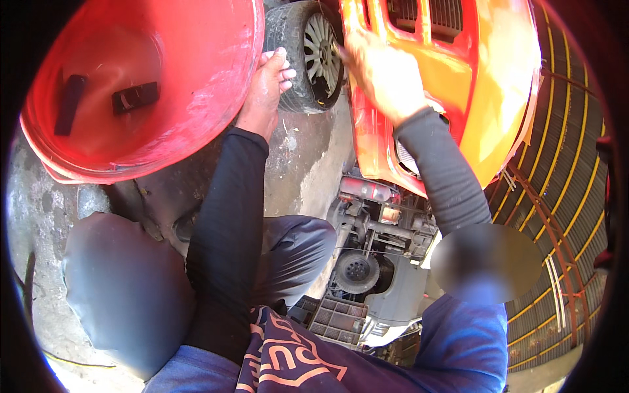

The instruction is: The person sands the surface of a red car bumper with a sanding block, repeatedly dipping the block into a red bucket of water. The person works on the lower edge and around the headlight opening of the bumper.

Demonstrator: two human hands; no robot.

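My left hand (pixel 265 88) is beside the rim of a large red tub (pixel 196 141). Its fingers curl in with the thumb up, and nothing shows in them. Just beyond it stands a tyre on a spoked wheel (pixel 321 56). My right hand (pixel 386 78) lies over the edge of a glossy orange car body panel (pixel 452 82), probably a bumper. Glare washes out most of that hand. Its fingers close towards the wheel, around something small that I cannot make out.
Two dark rectangular pieces (pixel 135 97) lie inside the tub. Below the panel show a vehicle's underside parts, with a small wheel (pixel 357 272) and a red cylinder (pixel 367 190). Corrugated sheeting (pixel 557 144) with yellow lines curves along the right. Stained concrete floor (pixel 295 150) lies between.
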